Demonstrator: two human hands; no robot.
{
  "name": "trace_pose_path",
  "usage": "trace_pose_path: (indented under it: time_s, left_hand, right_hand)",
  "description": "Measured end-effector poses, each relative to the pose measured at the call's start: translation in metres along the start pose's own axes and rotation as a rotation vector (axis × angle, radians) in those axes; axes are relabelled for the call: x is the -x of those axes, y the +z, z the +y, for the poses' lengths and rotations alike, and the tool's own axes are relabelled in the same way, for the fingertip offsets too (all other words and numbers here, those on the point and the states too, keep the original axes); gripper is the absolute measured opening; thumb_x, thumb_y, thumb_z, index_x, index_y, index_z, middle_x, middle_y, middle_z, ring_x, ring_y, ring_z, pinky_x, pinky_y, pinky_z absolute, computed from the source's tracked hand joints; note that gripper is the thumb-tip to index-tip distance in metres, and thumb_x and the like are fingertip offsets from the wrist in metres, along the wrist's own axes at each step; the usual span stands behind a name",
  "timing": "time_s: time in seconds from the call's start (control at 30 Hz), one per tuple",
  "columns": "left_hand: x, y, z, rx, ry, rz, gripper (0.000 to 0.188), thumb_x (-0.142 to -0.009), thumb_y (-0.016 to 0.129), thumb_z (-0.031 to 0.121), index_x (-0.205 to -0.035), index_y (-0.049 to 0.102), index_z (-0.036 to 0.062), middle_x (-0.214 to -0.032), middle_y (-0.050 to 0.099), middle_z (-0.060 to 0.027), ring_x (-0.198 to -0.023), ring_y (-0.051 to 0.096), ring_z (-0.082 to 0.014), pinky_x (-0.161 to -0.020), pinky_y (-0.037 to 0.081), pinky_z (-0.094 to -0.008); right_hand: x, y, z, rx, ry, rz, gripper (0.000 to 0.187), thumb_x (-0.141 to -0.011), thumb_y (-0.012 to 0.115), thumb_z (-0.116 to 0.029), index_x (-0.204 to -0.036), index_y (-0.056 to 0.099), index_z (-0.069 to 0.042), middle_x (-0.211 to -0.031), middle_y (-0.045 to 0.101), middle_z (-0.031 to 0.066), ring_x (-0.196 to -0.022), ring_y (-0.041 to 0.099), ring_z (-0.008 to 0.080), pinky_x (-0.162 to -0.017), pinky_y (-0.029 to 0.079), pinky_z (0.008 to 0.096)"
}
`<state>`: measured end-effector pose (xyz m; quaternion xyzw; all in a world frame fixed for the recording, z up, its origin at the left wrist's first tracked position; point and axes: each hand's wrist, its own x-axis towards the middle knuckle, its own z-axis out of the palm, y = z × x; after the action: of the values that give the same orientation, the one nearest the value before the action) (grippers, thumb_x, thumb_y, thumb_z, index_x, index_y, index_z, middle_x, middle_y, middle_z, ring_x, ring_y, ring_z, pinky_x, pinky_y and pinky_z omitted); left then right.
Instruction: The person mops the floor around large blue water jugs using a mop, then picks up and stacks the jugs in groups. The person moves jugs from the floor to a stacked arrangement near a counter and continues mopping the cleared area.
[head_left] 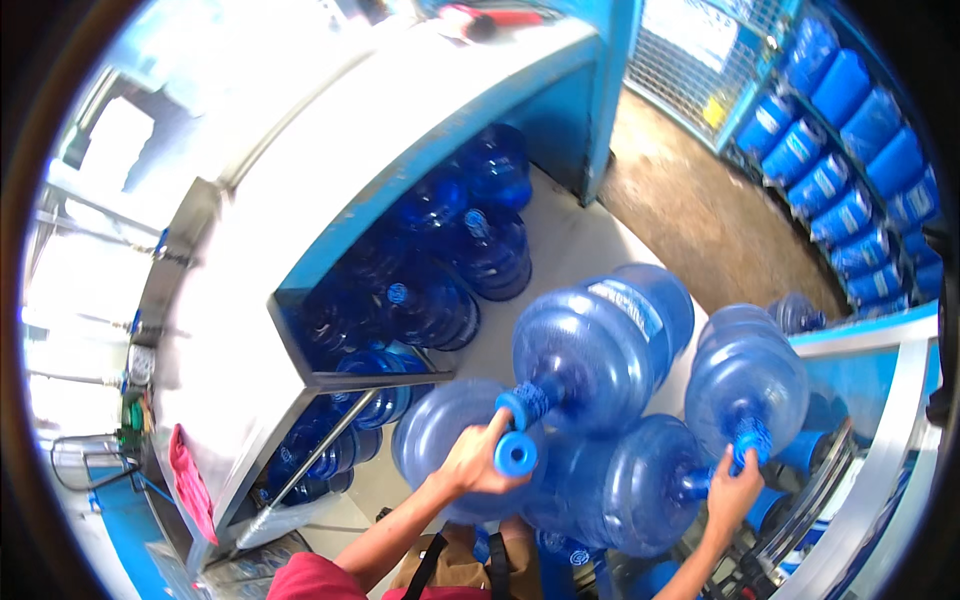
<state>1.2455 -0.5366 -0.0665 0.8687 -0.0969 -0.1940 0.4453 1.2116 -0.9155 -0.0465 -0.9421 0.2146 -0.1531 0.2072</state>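
Two translucent blue jugs [610, 345] — tipped, side by side.
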Motion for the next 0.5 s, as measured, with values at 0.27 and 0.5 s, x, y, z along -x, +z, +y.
trace_pose_path:
  time_s: [0.27,0.5]
  left_hand:
    - [0.162,-0.059,0.041,-0.028,0.000,0.063,0.066,-0.070,0.077,0.037,-0.115,0.042,0.0032,-0.074,0.064,-0.0204,-0.069,0.065,-0.0421,-0.061,0.050,-0.0483]
    - [0.284,-0.072,0.039,-0.029,-0.039,0.132,0.067,-0.069,0.076,0.035,-0.118,0.043,0.0033,-0.075,0.065,-0.0215,-0.072,0.064,-0.0437,-0.062,0.050,-0.0496]
  right_hand:
    - [-0.010,-0.166,-0.133,0.072,-0.309,0.052,0.018,-0.089,0.065,-0.009,-0.085,0.057,0.007,-0.070,0.059,0.0215,-0.061,0.056,0.0353,-0.062,0.043,0.0441]
    - [-0.006,-0.265,-0.201,-0.228,-0.454,0.114,0.024,-0.092,0.066,-0.015,-0.097,0.062,0.008,-0.072,0.060,0.0094,-0.066,0.051,0.0147,-0.066,0.045,0.0317]
